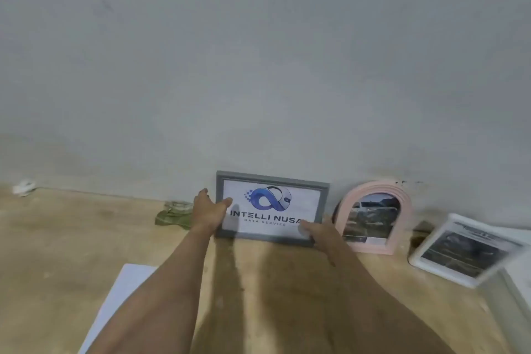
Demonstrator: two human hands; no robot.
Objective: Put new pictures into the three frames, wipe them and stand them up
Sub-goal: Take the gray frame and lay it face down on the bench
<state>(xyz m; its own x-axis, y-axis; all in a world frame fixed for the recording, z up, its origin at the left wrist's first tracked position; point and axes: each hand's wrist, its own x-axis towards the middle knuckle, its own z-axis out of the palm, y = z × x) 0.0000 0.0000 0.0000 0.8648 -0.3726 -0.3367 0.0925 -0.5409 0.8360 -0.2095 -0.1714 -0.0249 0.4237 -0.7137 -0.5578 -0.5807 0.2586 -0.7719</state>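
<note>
A grey rectangular frame (324, 204) with a blue logo picture stands upright against the wall at the back of the wooden table. My left hand (207, 211) holds its left edge, thumb across the front. My right hand (317, 234) grips its lower right corner. To its right a pink arched frame (402, 201) with a photo leans upright against the wall. Further right a white frame (431, 260) with a dark picture stands tilted back.
A crumpled green cloth (172, 215) lies by the wall left of the grey frame. A white sheet of paper (123, 293) lies near the front left. A small white scrap (24, 187) sits far left. A white box edge (514, 290) shows at the right.
</note>
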